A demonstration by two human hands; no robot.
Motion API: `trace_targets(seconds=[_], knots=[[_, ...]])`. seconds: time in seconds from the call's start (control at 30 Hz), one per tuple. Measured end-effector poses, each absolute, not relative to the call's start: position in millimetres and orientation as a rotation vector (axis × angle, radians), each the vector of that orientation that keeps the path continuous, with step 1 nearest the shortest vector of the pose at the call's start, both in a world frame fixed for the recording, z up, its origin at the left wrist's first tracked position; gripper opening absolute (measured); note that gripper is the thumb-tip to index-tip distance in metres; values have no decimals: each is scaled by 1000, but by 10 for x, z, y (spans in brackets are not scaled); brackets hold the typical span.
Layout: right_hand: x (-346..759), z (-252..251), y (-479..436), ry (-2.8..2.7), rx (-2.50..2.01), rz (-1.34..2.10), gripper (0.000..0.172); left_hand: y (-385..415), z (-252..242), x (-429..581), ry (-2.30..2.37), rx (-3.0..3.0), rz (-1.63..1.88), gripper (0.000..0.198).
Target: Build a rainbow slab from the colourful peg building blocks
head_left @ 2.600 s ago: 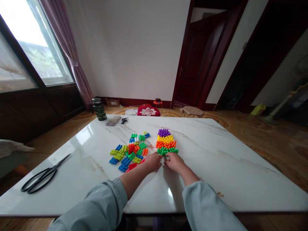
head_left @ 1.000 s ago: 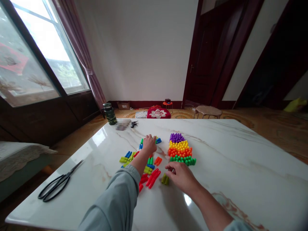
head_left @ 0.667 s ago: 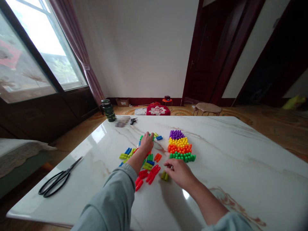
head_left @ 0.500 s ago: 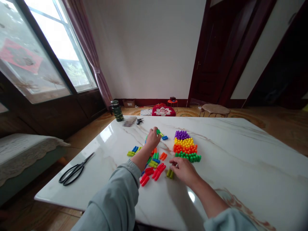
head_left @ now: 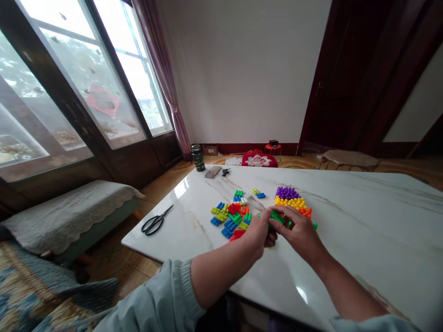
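Observation:
My left hand (head_left: 261,231) and my right hand (head_left: 298,230) meet over the table, fingertips close together. Between them are small green plastic pieces (head_left: 277,216), pinched by both hands and partly covered by the fingers. Left of the hands lies a loose spread of short tube-shaped pieces in blue (head_left: 229,228), lime (head_left: 221,216), red (head_left: 234,209), orange and green. Just behind the hands stands a block of rounded pieces in rows: purple (head_left: 287,192), yellow (head_left: 290,202), orange (head_left: 306,212) and green, the green row mostly hidden by my right hand.
Black-handled scissors (head_left: 157,222) lie on the white marbled table (head_left: 194,249) at left. A camouflage bottle (head_left: 198,158), a phone (head_left: 212,172) and keys (head_left: 225,172) are at the far left corner. A stool (head_left: 349,159) stands beyond the table.
My left hand has come back from the far side of the loose pieces to meet my right hand. Green pieces are now between them. The view has turned left.

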State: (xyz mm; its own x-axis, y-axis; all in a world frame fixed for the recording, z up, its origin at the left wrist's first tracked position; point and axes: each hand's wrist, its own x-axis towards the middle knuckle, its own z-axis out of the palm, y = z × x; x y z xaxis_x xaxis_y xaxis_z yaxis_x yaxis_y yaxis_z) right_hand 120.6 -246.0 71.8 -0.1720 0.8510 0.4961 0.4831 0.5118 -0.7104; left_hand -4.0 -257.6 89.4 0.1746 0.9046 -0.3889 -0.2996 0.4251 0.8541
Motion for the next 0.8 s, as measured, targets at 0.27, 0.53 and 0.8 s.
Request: trace_targets(seconds=[0.27, 0.53, 0.8], knots=[[1471, 632, -2424, -1788, -1392, 556, 42, -2458, 770, -94, 1035, 1260, 866, 41], [1586, 495, -2326, -1664, -1311, 659, 45, -2340, 734, -26, 1040, 1268, 899, 39], [1586, 538, -2331, -1582, -1411, 702, 43, -2336, 742, -11, 1011, 1167, 868, 37]])
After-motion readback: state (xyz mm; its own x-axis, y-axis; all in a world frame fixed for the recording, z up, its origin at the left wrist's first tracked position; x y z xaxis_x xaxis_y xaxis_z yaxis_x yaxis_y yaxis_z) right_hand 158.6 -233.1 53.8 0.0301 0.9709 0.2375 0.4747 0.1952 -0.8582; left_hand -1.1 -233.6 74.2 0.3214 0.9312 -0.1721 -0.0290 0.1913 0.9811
